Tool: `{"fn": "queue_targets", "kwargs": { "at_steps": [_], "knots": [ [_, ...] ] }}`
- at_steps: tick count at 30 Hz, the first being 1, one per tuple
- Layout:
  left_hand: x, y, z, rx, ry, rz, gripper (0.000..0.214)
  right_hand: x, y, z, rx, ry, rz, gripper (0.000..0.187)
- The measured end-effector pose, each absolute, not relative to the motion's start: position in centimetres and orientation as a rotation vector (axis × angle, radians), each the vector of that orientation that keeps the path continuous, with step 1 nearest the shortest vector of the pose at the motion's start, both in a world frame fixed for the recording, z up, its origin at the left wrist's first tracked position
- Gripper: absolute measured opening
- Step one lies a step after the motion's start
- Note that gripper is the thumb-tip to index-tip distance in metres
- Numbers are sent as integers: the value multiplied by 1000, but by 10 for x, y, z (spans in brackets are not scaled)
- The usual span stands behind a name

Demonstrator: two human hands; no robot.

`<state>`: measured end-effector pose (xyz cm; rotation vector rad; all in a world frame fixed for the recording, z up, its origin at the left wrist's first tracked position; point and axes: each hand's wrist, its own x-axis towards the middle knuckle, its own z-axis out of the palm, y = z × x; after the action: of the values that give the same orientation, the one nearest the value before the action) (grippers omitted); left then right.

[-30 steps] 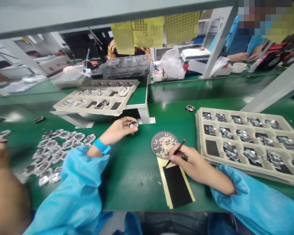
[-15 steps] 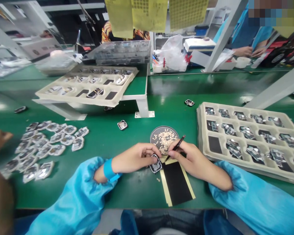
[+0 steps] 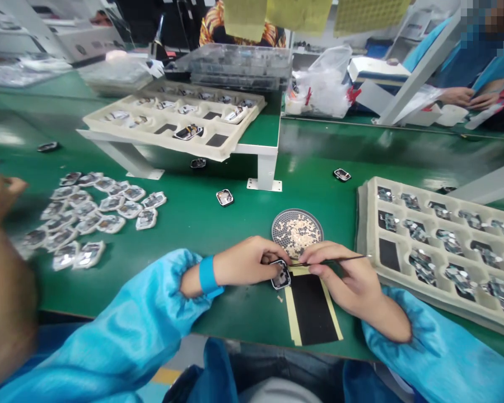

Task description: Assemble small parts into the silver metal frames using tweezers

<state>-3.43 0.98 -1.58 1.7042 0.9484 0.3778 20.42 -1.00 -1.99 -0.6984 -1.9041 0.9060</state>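
Pinching the small case [image 3: 282, 276]: the left hand [image 3: 248, 260], thumb and fingers drawn together on its edge; the case is tilted, at the far left corner of the black pad.
Tweezers [image 3: 336, 260]: held nearly level between the right hand's [image 3: 346, 274] thumb and fingers, tips towards the small case; whether they touch it, I cannot tell.
Black pad [image 3: 315, 310]: flat on the green bench [image 3: 239, 313], bordered with yellow strips, between the forearms.
Round dish [image 3: 278, 226]: just beyond the hands, holding a heap of tiny pale pieces [image 3: 301, 230].
Loose cases: one [image 3: 224, 197] on the bench left of the dish, another [image 3: 342, 174] farther back to the right.
Right-hand tray [image 3: 372, 229]: beside the right hand, circuit boards [image 3: 422, 267] in its pockets.
Spread of cases [image 3: 87, 210]: gathered on the bench to the left.
Upper tray [image 3: 147, 138]: on a raised stand [image 3: 267, 168], more parts in its pockets.
Co-workers: one person's hand [image 3: 0, 193] at the left edge; another's hands [image 3: 472, 98] across the bench.
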Motion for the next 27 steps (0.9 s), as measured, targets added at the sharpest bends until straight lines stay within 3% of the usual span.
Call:
{"fn": "queue_targets", "kwargs": {
  "at_steps": [27],
  "knots": [
    [-34,9,-11,1732,981,353,30,201,-9,-21,-636,-1962,821,24]
  ]
}}
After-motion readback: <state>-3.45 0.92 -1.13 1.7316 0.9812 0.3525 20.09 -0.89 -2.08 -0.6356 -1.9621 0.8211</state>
